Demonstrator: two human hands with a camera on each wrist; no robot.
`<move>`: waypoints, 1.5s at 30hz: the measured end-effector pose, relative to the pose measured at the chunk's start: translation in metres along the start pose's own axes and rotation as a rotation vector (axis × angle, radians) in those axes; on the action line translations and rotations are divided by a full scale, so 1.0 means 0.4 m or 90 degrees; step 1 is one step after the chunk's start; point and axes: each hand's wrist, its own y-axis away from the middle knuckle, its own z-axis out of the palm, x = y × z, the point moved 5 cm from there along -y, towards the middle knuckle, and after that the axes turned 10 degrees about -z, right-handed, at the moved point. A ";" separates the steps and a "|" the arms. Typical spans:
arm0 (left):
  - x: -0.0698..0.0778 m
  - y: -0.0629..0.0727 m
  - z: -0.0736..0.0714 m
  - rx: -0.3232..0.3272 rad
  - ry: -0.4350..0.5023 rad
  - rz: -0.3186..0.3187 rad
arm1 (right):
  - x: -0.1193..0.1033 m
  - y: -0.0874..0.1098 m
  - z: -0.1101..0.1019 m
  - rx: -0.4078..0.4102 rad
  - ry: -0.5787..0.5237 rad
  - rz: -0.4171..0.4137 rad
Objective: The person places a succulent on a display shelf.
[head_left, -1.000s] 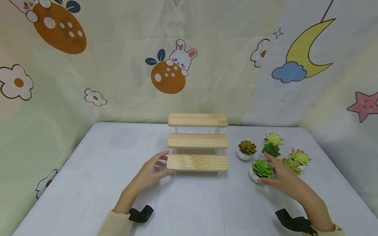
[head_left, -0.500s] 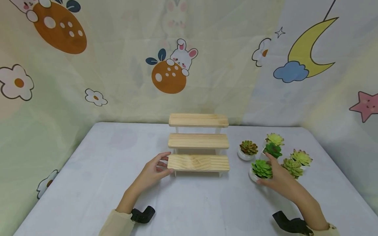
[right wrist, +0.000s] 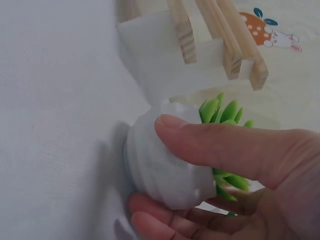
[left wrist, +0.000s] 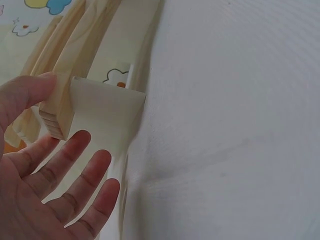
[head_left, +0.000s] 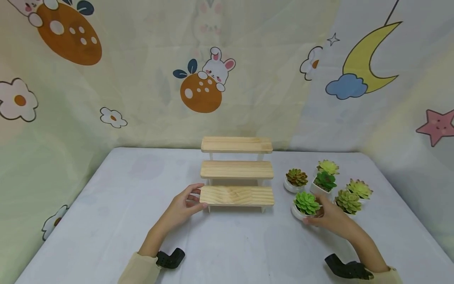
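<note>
A three-tier wooden display stand (head_left: 237, 196) stands in the middle at the back of the table. My left hand (head_left: 186, 203) holds the left end of its lowest board, thumb at the front edge and index finger at the rear; the other fingers (left wrist: 97, 160) are spread off the wood. To the right, my right hand (head_left: 330, 215) grips a bright green potted succulent (head_left: 306, 203) by its white ribbed pot (right wrist: 167, 155). The thumb lies along the pot's side and fingers curl round the opposite side. Whether the pot's base touches the table is hard to tell.
Behind and right of the right hand stand several more potted succulents: a reddish-brown one (head_left: 296, 178), a dark green one (head_left: 325, 180), a pale one (head_left: 328, 167) and two yellowish-green ones, one at the front (head_left: 348, 201). A printed cloth backdrop (head_left: 262, 79) hangs behind the white table (head_left: 142, 177).
My right hand has closed round the bright green succulent's pot and shifted it slightly left, away from the dark green one. My left hand stays at the stand.
</note>
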 end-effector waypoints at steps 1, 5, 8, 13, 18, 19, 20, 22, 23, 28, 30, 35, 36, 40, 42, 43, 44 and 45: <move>0.000 0.001 -0.001 0.000 0.000 0.001 | 0.002 -0.001 0.000 -0.003 -0.001 -0.001; -0.002 0.001 0.000 -0.001 -0.001 -0.002 | 0.011 -0.003 0.002 -0.007 -0.015 -0.008; -0.002 0.000 0.001 -0.005 -0.001 -0.004 | 0.019 -0.004 0.006 -0.005 -0.026 0.001; -0.002 0.001 0.001 -0.007 -0.001 -0.004 | 0.029 -0.008 0.009 0.002 0.006 0.015; -0.005 -0.002 0.001 -0.011 0.003 -0.001 | 0.028 -0.011 0.011 0.010 0.039 0.013; -0.006 -0.002 0.001 -0.011 0.004 0.000 | 0.028 -0.012 0.011 0.011 0.043 0.013; -0.006 -0.003 0.000 -0.011 0.006 0.000 | 0.028 -0.012 0.012 0.013 0.048 0.015; -0.006 -0.004 0.000 -0.013 0.009 0.001 | 0.027 -0.013 0.012 0.017 0.059 0.017; -0.006 -0.004 -0.001 -0.013 0.010 0.002 | 0.027 -0.013 0.013 0.018 0.065 0.017; -0.007 -0.002 0.000 -0.015 0.009 -0.002 | 0.018 -0.012 0.011 0.027 0.080 0.009; -0.006 -0.001 0.001 -0.016 0.008 -0.002 | 0.008 -0.010 0.008 0.032 0.084 0.001; -0.006 0.001 0.002 -0.020 0.006 -0.008 | -0.022 -0.005 0.003 0.050 0.097 -0.022; -0.006 0.000 0.001 -0.020 0.005 -0.009 | -0.029 -0.005 0.003 0.054 0.101 -0.027; -0.007 -0.001 0.001 -0.020 0.008 -0.013 | -0.055 -0.008 0.003 0.071 0.090 -0.044; -0.007 -0.001 0.001 -0.024 0.012 -0.012 | -0.070 -0.009 0.003 0.081 0.087 -0.057; -0.007 -0.001 0.002 -0.026 0.015 -0.012 | -0.077 -0.010 0.003 0.086 0.086 -0.063; -0.007 -0.001 0.002 -0.027 0.016 -0.011 | -0.085 -0.012 0.004 0.091 0.090 -0.070; -0.007 -0.001 0.002 -0.029 0.017 -0.012 | -0.092 -0.013 0.004 0.096 0.092 -0.077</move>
